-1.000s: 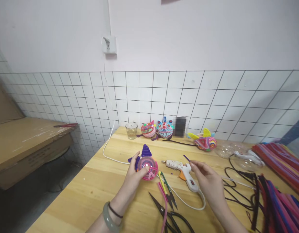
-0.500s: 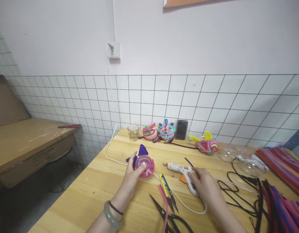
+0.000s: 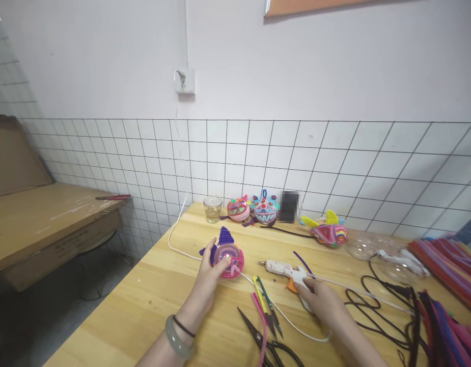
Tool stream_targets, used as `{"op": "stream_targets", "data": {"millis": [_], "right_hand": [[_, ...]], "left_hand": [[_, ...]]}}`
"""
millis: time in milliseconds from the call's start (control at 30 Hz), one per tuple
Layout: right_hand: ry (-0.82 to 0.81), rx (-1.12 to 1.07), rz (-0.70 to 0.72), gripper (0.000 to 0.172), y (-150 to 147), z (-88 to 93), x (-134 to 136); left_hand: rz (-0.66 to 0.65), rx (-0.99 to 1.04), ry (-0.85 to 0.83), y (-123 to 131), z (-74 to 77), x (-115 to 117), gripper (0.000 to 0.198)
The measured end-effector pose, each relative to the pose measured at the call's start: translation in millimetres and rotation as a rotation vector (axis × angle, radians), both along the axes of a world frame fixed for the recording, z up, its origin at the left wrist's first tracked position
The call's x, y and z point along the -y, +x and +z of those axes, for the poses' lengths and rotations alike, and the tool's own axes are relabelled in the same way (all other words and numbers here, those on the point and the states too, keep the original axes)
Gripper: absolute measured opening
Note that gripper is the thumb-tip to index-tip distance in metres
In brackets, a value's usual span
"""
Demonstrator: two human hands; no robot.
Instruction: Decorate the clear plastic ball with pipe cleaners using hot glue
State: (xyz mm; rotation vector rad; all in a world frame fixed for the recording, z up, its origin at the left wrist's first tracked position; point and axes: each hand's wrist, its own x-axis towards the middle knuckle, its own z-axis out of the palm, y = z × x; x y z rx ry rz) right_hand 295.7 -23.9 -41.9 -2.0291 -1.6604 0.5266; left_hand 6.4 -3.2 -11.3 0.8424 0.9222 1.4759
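My left hand (image 3: 206, 280) is closed round a see-through ball ornament (image 3: 234, 265) trimmed with pink and purple pipe cleaners. Two purple fuzzy points stick out from its far side, and my thumb presses on its top. Over on the right, my right hand (image 3: 323, 300) has its fingers round the handle of a white hot glue gun (image 3: 281, 268) with an orange trigger. The gun's nozzle points left, towards the ball. Between the hands lie yellow-and-green thread snips (image 3: 266, 306), a pink pipe cleaner (image 3: 263, 331) and black-handled scissors (image 3: 256, 334).
Along the wall stand a glass (image 3: 212, 210), decorated balls (image 3: 265, 210) and a fish-like ornament (image 3: 330, 234). To the right are transparent shells (image 3: 361, 248), a tangled black cord (image 3: 367, 293) and pipe cleaner bundles (image 3: 445, 267). A white cable (image 3: 296, 329) crosses the table.
My right hand has slid down and closed further round the glue gun's handle, and the gun has turned slightly. The left hand keeps the ball in place. The view has shifted a little.
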Motion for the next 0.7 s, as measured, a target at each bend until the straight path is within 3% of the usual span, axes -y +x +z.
{"op": "stream_targets", "data": {"millis": [300,467,600,700], "right_hand": [[0.007,-0.272,0.029,0.041,7,-3.7,-4],[0.017,-0.431,-0.037,0.041,3,-4.5,0],[0.089,-0.572,-0.078,0.04,-3,6.6,2],[0.249,-0.9,-0.144,0.039,-15,23.0,8]], "left_hand": [[-0.025,0.078,-0.071,2,10.0,1,0.077],[-0.055,0.064,-0.089,2,11.7,3,0.074],[-0.064,0.067,-0.093,2,11.9,5,0.072],[-0.07,0.065,-0.11,1,11.5,4,0.071]]}}
